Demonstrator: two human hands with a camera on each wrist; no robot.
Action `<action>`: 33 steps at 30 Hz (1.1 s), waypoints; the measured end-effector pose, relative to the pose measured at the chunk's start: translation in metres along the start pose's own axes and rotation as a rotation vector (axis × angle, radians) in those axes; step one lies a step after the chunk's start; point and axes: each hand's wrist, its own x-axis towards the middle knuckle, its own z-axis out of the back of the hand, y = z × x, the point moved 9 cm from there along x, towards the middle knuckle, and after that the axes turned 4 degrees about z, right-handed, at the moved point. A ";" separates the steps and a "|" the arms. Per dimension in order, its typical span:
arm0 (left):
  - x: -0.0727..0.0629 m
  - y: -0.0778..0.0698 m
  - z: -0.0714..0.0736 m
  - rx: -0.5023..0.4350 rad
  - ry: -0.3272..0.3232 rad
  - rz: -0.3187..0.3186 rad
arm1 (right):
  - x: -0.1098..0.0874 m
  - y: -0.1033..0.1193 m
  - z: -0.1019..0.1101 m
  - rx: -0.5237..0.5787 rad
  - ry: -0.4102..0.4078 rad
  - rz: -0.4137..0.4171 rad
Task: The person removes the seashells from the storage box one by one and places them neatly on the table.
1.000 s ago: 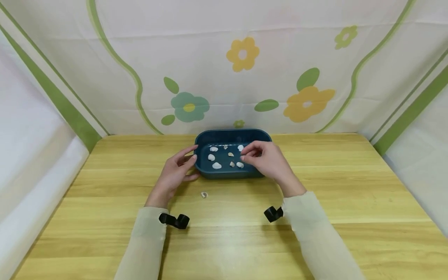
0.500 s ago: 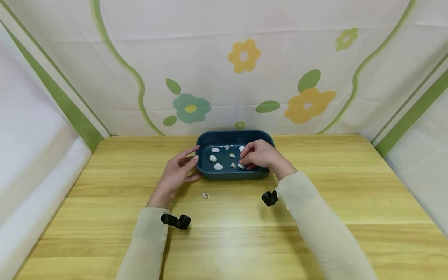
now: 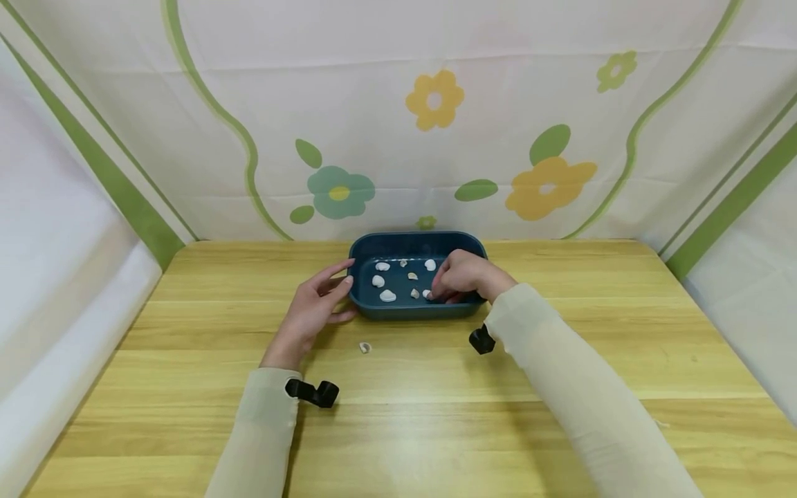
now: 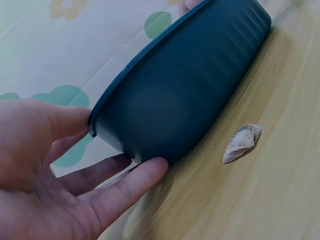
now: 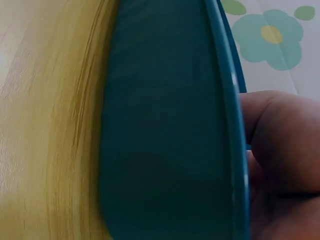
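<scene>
A dark blue tub point(image 3: 417, 312) stands at the far side of the wooden table. My left hand point(image 3: 311, 304) holds the tub's left end, thumb at the rim and two fingers point(image 4: 150, 172) against the lower wall. My right hand point(image 3: 461, 273) reaches inside at the right, fingers curled down near the tub floor, fingertips right beside a white seashell point(image 3: 427, 294). What those fingers hold is hidden; I cannot tell. Several white seashells, such as one at the front left point(image 3: 388, 296), and small brownish shells point(image 3: 412, 276) lie spread on the tub floor.
One ridged seashell point(image 4: 242, 142) lies on the table in front of the tub. A white flowered cloth point(image 3: 436, 159) hangs behind, close to the tub's back. Both wrists carry black mounts, such as the left one point(image 3: 313, 393).
My right hand has lowered into the tub and shifted slightly right, and the white shell at the back right now shows fully. My left hand keeps its place on the tub.
</scene>
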 end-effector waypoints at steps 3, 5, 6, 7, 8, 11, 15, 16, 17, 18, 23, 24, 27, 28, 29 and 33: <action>0.000 0.000 0.000 0.002 0.000 0.002 | 0.002 0.000 0.000 -0.002 -0.006 0.002; 0.000 0.000 0.000 0.002 0.001 0.002 | 0.003 -0.001 0.000 -0.009 -0.020 -0.002; 0.000 0.000 0.000 0.001 0.002 0.002 | 0.004 -0.001 0.001 -0.014 -0.029 -0.002; 0.000 0.000 0.000 0.000 0.002 0.003 | 0.004 -0.001 0.001 -0.023 -0.040 -0.004; 0.000 0.000 0.000 -0.001 0.002 0.003 | 0.004 -0.001 0.001 -0.033 -0.050 -0.004; 0.001 0.001 0.000 -0.004 0.003 0.004 | 0.005 0.001 0.001 -0.063 -0.077 -0.004; 0.001 0.000 0.000 -0.008 0.000 0.001 | 0.005 0.002 0.000 -0.093 -0.097 -0.003; 0.001 0.000 0.000 -0.008 -0.001 0.000 | 0.005 0.002 0.000 -0.094 -0.100 -0.003; 0.001 0.001 0.000 -0.011 -0.004 0.002 | 0.005 0.002 0.001 -0.094 -0.102 -0.003; 0.001 0.000 0.000 -0.011 -0.004 0.001 | 0.006 0.002 0.001 -0.094 -0.104 0.000; 0.000 0.000 0.000 -0.008 0.002 -0.001 | 0.007 -0.002 0.000 -0.084 -0.098 0.017; 0.000 0.000 0.000 -0.008 0.002 -0.001 | 0.007 -0.002 0.000 -0.082 -0.094 0.023; 0.001 0.000 0.000 -0.007 0.005 -0.003 | 0.009 -0.004 -0.001 -0.062 -0.087 0.034; 0.001 0.000 0.000 -0.008 0.005 -0.003 | 0.009 -0.004 -0.001 -0.054 -0.084 0.039; 0.001 0.000 0.000 -0.010 0.002 -0.002 | 0.009 -0.004 -0.001 -0.047 -0.082 0.043; 0.001 0.000 0.001 -0.011 0.000 -0.003 | 0.009 -0.004 -0.002 -0.019 -0.068 0.051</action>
